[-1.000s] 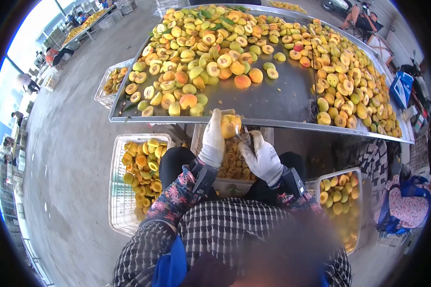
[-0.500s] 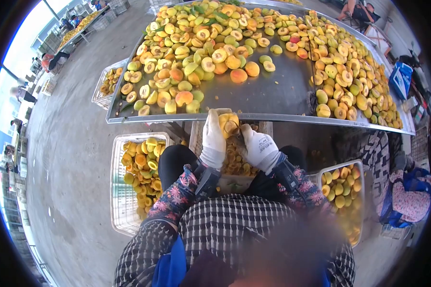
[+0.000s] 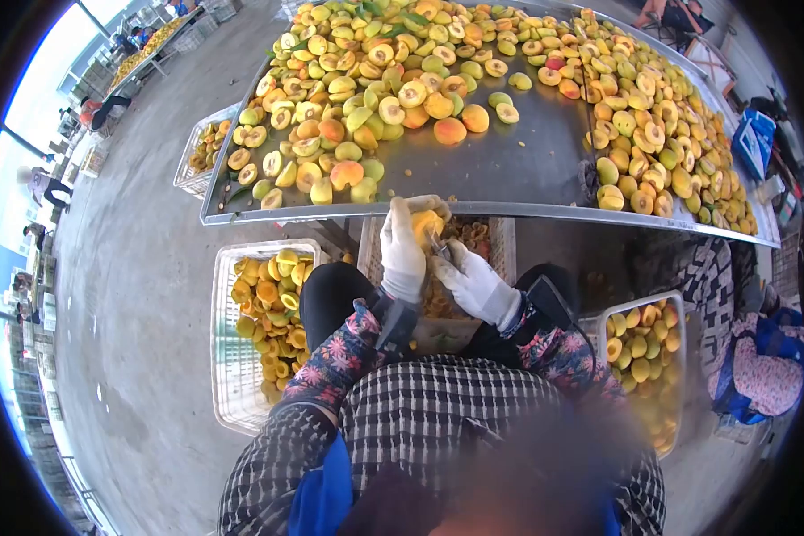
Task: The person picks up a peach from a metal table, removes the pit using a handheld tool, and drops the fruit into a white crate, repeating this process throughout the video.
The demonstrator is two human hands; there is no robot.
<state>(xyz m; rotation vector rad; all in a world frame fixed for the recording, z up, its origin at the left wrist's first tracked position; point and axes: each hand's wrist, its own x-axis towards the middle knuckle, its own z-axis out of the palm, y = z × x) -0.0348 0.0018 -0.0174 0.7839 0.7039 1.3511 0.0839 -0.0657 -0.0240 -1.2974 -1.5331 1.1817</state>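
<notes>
Holding yellow and orange fruit halves, a white left crate (image 3: 226, 384) sits on the floor beside the left knee. Right of it, the white-gloved left hand (image 3: 405, 250) grasps a yellow fruit piece (image 3: 426, 223), fingers curled around its far side, just in front of the near edge of the metal desk (image 3: 509, 174) and above a middle crate (image 3: 506, 250) between the knees. The piece should be light, its flesh firm yet easily bruised, and slippery where cut and juicy; a cupped grip on the skin side, with light pressure, looks safest, leaving the cut face clear. Heaped fruit halves (image 3: 357, 98) spread across the desk behind. Next comes a small metal tool (image 3: 440, 249), its end at the fruit piece; the white-gloved right hand (image 3: 480, 288) is closed around it, though its exact shape is hard to tell. This slim, rigid tool is likely best pinched low, near its working end, for control. Farther right, a right crate (image 3: 679, 344) holds more fruit beside the right leg. A small mark on the desk's front edge (image 3: 683, 227) is too tiny to read, as is any print on the blue package (image 3: 754, 143) at the far right.
</notes>
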